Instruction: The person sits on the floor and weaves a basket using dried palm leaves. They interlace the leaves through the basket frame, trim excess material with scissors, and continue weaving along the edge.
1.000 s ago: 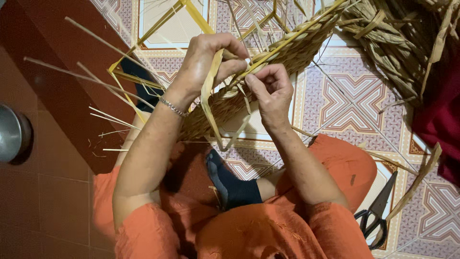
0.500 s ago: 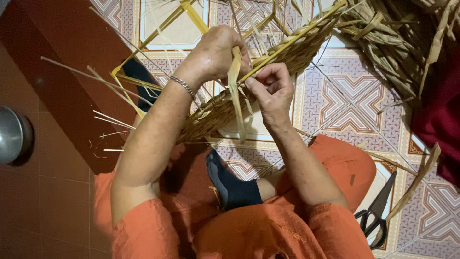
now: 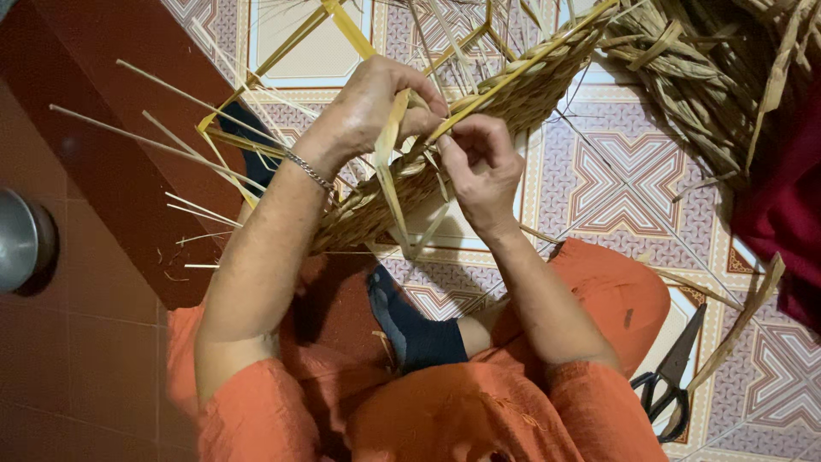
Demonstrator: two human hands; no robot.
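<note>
A half-woven panel of dried leaf strips (image 3: 513, 90) slants across my lap, with thin sticks jutting out to the left. My left hand (image 3: 372, 107) grips its edge and pinches a pale yellow leaf strip (image 3: 389, 158) that hangs down over the weave. My right hand (image 3: 479, 158) is beside it, fingers closed on the woven edge and a strand there. I sit cross-legged in orange clothes, a dark sock (image 3: 410, 329) below the panel.
A heap of dried leaves (image 3: 701, 77) lies at the upper right on the patterned tile floor (image 3: 616, 184). Black scissors (image 3: 671, 381) rest by my right knee. A red cloth (image 3: 787, 197) sits at the right edge, a metal bowl (image 3: 21, 239) at the left.
My left hand has shifted up and right along the panel's edge. The pale strip it holds has swung from a sideways bend to hanging straight down.
</note>
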